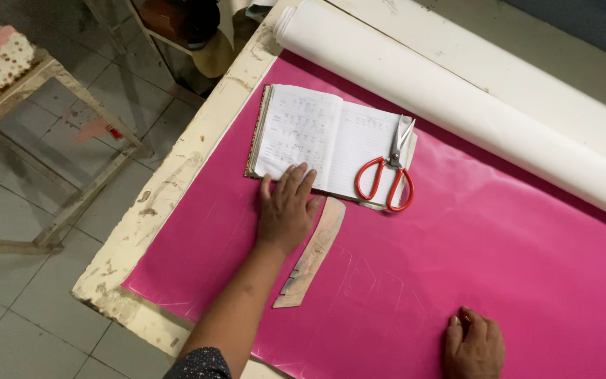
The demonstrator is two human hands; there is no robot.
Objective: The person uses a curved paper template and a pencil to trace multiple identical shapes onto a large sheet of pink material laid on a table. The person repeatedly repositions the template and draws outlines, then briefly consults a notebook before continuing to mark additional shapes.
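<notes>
Hands flat on pink fabric [499, 231]
Left hand [285, 207] open, touching notebook [317, 137]; right hand [473, 347] open near the bench [177, 175] edge.

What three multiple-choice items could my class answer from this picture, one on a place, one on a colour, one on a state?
1. Where do the scissors lie?
A. on the right page of the open notebook
B. on the floor tiles
C. on the white roll

2. What colour is the fabric spread on the table?
A. blue
B. pink
C. green

3. How is the left hand placed?
A. clenched around the scissors
B. lifted clear of the table
C. flat, palm down, fingers on the notebook's lower edge

Key: 1 A, the red-handled scissors rest on the lined right page. 2 B, the sheet under the notebook and the curved ruler is bright pink. 3 C, the hand lies open with its fingertips on the page, while the right hand rests on the fabric.
</notes>
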